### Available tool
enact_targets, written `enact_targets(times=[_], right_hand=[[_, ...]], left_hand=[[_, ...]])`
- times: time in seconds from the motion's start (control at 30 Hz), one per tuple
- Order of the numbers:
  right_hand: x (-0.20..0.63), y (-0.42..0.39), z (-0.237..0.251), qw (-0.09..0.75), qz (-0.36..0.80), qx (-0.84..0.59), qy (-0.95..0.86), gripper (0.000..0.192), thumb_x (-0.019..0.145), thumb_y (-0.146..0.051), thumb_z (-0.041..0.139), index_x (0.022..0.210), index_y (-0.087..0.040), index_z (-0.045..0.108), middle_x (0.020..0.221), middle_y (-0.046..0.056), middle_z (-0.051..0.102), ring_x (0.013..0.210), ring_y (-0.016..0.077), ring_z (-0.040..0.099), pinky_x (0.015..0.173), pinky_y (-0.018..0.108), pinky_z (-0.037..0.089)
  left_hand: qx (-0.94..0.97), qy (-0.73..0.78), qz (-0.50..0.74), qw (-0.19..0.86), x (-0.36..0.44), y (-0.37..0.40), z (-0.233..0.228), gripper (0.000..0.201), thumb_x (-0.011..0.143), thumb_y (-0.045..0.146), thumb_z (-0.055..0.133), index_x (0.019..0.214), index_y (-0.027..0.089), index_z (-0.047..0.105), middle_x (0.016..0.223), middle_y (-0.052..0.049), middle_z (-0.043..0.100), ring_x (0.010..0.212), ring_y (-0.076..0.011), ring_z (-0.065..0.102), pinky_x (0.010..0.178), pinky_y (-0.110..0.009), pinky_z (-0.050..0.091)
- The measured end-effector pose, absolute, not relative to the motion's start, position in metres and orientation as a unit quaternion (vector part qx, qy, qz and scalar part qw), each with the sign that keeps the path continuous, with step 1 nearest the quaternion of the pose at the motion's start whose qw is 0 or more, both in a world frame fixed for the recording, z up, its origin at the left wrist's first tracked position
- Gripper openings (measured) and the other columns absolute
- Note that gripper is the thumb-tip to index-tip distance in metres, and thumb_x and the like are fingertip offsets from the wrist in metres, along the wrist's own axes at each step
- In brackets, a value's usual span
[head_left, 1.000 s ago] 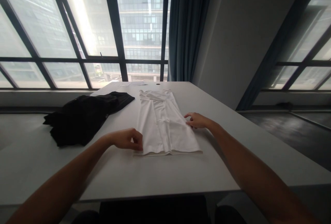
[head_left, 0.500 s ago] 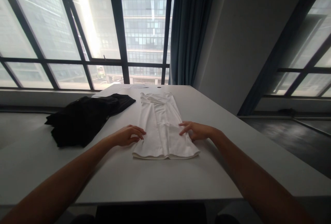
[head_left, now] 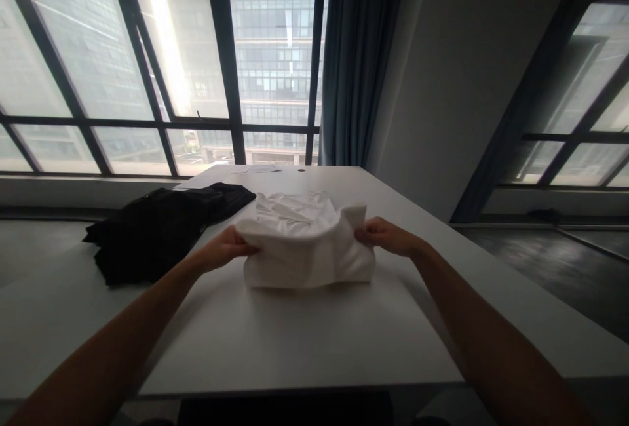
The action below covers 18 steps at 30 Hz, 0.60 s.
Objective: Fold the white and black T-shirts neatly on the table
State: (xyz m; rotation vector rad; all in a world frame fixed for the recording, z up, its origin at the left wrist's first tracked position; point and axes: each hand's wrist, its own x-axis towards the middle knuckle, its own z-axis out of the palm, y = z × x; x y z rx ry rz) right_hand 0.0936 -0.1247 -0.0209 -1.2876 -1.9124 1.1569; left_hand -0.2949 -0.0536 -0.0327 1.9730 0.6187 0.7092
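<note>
A white folded garment, which looks like a shirt, lies lengthwise on the table in front of me. Its near part is lifted and bent up off the surface. At its left edge, my left hand pinches the cloth between thumb and fingers. Opposite it, my right hand grips the right edge in the same way, a little higher. The raised cloth sags between the two hands, and its far end rests flat and creased. Fingertips behind the fabric are partly hidden.
A black garment lies in a heap on the left of the white table. Some papers and a dark round spot are at the far end. Beyond stand windows, a blue curtain and a grey pillar.
Both hands have closed on the sides of the white garment. Its near part has come up off the table and bent over, where before it lay flat under open fingers.
</note>
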Motion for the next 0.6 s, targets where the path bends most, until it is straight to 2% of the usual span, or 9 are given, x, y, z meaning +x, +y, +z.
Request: enact_targets(times=[0.07,0.1,0.2,0.27,0.37,0.43,0.5,0.6], right_hand=[[0.088,-0.112,-0.034,0.360,0.358,-0.574,-0.643,0.068,0.081,-0.072,0.054,0.107,-0.010,0.065,0.101,0.014,0.068,0.082,0.0211,0.064,0.067,0.029,0.054],[0.086,-0.106,-0.041,0.366,0.334,-0.619,-0.609,0.068,0.084,-0.071,0.052,0.113,-0.011,0.062,0.104,0.015,0.067,0.082,0.0205,0.064,0.064,0.027,0.053],[0.085,-0.095,-0.057,0.328,0.338,-0.679,-0.563,0.069,0.087,-0.063,0.055,0.135,-0.014,0.048,0.114,0.015,0.064,0.084,0.0199,0.064,0.060,0.024,0.053],[0.086,-0.094,-0.062,0.317,0.348,-0.664,-0.582,0.075,0.084,-0.055,0.065,0.143,-0.016,0.040,0.119,0.015,0.062,0.088,0.0202,0.064,0.065,0.025,0.054],[0.086,-0.093,-0.065,0.292,0.294,-0.640,-0.647,0.072,0.075,-0.029,0.076,0.140,-0.015,0.048,0.125,0.015,0.060,0.100,0.0221,0.062,0.084,0.030,0.052],[0.083,-0.091,-0.068,0.278,0.232,-0.630,-0.687,0.063,0.073,-0.018,0.072,0.134,-0.013,0.056,0.128,0.014,0.060,0.104,0.0232,0.061,0.092,0.033,0.048],[0.078,-0.087,-0.071,0.293,0.173,-0.611,-0.715,0.058,0.077,-0.015,0.065,0.135,-0.014,0.056,0.132,0.012,0.058,0.107,0.0232,0.060,0.096,0.034,0.046],[0.071,-0.082,-0.075,0.289,0.108,-0.605,-0.734,0.056,0.080,-0.012,0.058,0.136,-0.014,0.055,0.137,0.012,0.055,0.118,0.0236,0.056,0.104,0.034,0.041]], left_hand=[[0.721,0.345,0.352,0.487,-0.288,-0.043,-0.048,0.061,0.067,0.067,0.071,0.094,0.012,0.068,0.083,-0.006,0.069,0.071,-0.0181,0.064,0.071,-0.033,0.053],[0.692,0.391,0.357,0.492,-0.285,-0.037,-0.055,0.067,0.068,0.070,0.068,0.100,0.012,0.066,0.085,-0.006,0.068,0.067,-0.0162,0.063,0.068,-0.032,0.052],[0.663,0.476,0.324,0.478,-0.283,-0.028,-0.073,0.082,0.067,0.068,0.068,0.123,0.011,0.055,0.079,-0.002,0.062,0.058,-0.0113,0.057,0.059,-0.027,0.046],[0.689,0.478,0.297,0.457,-0.284,-0.028,-0.076,0.088,0.062,0.060,0.075,0.132,0.012,0.050,0.075,0.002,0.058,0.057,-0.0105,0.054,0.057,-0.025,0.044],[0.741,0.462,0.263,0.411,-0.285,-0.035,-0.069,0.077,0.057,0.050,0.080,0.123,0.016,0.061,0.081,0.000,0.059,0.059,-0.0107,0.054,0.059,-0.026,0.046],[0.771,0.455,0.249,0.370,-0.285,-0.041,-0.059,0.067,0.061,0.048,0.077,0.119,0.016,0.066,0.080,-0.001,0.061,0.059,-0.0118,0.054,0.060,-0.028,0.046],[0.796,0.440,0.246,0.333,-0.286,-0.046,-0.051,0.066,0.066,0.047,0.072,0.125,0.017,0.064,0.077,-0.001,0.064,0.059,-0.0127,0.053,0.060,-0.028,0.045],[0.809,0.443,0.241,0.302,-0.288,-0.047,-0.048,0.075,0.070,0.043,0.068,0.138,0.017,0.053,0.083,-0.003,0.070,0.060,-0.0147,0.055,0.061,-0.029,0.046]])
